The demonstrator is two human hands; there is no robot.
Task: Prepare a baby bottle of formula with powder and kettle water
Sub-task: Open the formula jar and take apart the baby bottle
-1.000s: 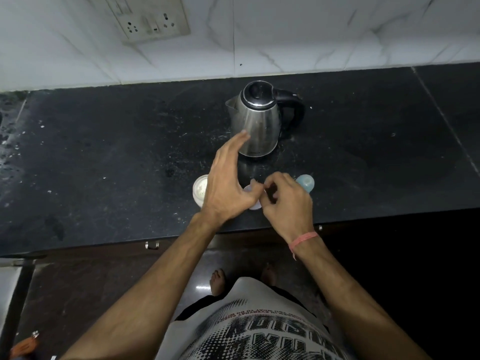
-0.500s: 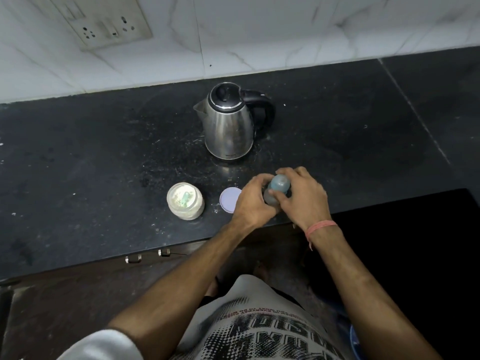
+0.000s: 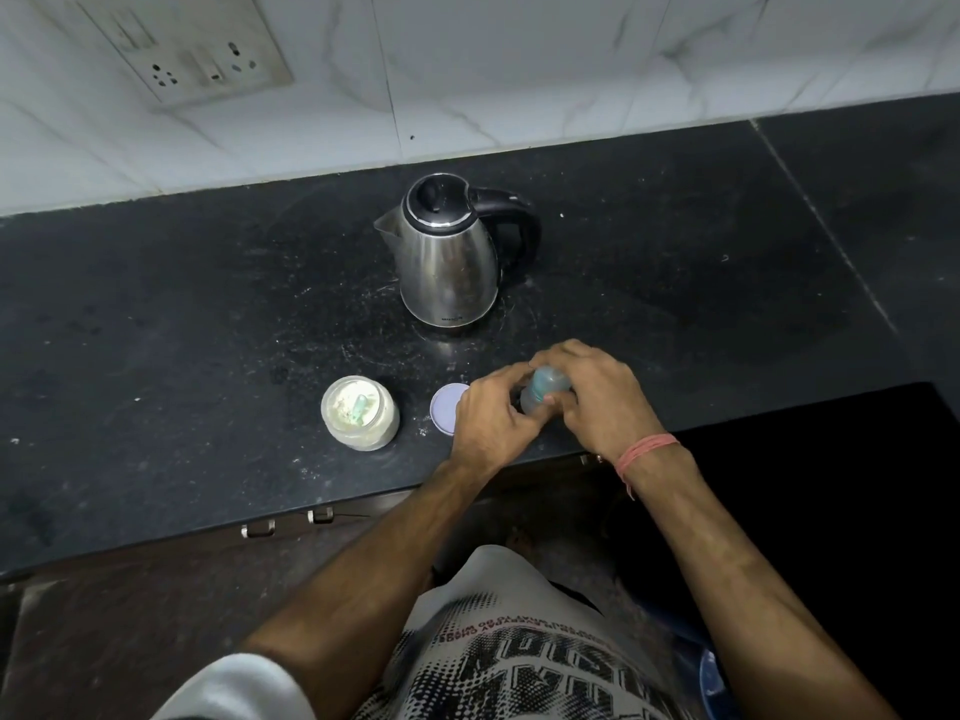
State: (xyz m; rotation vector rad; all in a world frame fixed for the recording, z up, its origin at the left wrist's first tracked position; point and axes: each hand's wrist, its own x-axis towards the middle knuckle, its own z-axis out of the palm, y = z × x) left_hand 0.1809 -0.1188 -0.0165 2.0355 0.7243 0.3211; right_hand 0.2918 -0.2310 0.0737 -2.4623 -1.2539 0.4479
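Near the front edge of the black stone counter (image 3: 156, 314), both hands are locked onto the baby bottle (image 3: 540, 393). The left hand (image 3: 493, 423) wraps the lower part of the clear bottle, fingers curled round it from the left, while the right hand (image 3: 597, 397) comes over from the other side, fingers and thumb curled round the blue-tinted top end. The bottle is tilted, its top leaning away toward the kettle, and whether its base touches the counter cannot be made out behind the fingers. A pink thread band (image 3: 647, 452) sits on the right wrist.

Just left of the left hand, a pale lilac round lid (image 3: 448, 414) lies flat on the counter, partly covered by the knuckles. Further left, standing apart, is the open jar of powder (image 3: 359, 413), off-white powder inside and a light green scoop (image 3: 359, 409) poking up out of it.

Behind the hands, the stainless steel electric kettle (image 3: 449, 257) stands upright, black lid closed, black handle to the right, spout to the left. Nobody is touching it. White marble-look tiles (image 3: 571, 59) back the counter, with a switch and socket plate (image 3: 202, 44) up at the left.
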